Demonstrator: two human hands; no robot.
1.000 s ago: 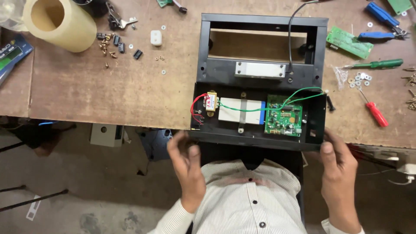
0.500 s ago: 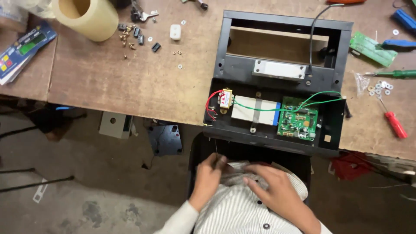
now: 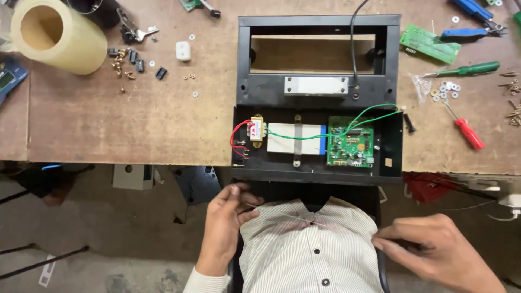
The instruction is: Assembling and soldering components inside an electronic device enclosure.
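Nearest, both hands are down at the person's chest, over a striped white shirt (image 3: 309, 249) with dark buttons. The left hand (image 3: 225, 222) pinches one end of a thin wire (image 3: 287, 217), thumb against fingertips; the right hand (image 3: 434, 247) pinches the other end, its grip closed on the strand. The wire runs taut and nearly level across the shirt, so fine that its colour is hard to tell.

Just beyond, at the desk (image 3: 135, 125) edge, sits an open black metal enclosure (image 3: 317, 173), boxy and matte. Inside lie a small transformer (image 3: 256, 130) with red leads, a white rectangular block (image 3: 296, 138), and a green circuit board (image 3: 350, 144) trailing green wires. Behind it stands a black rectangular frame (image 3: 320, 21) with a grey metal bar.

The worn wooden desk holds a red screwdriver (image 3: 467, 130), a green screwdriver (image 3: 469, 69), scattered washers, and a large roll of yellowish tape (image 3: 57, 35) at the far left.
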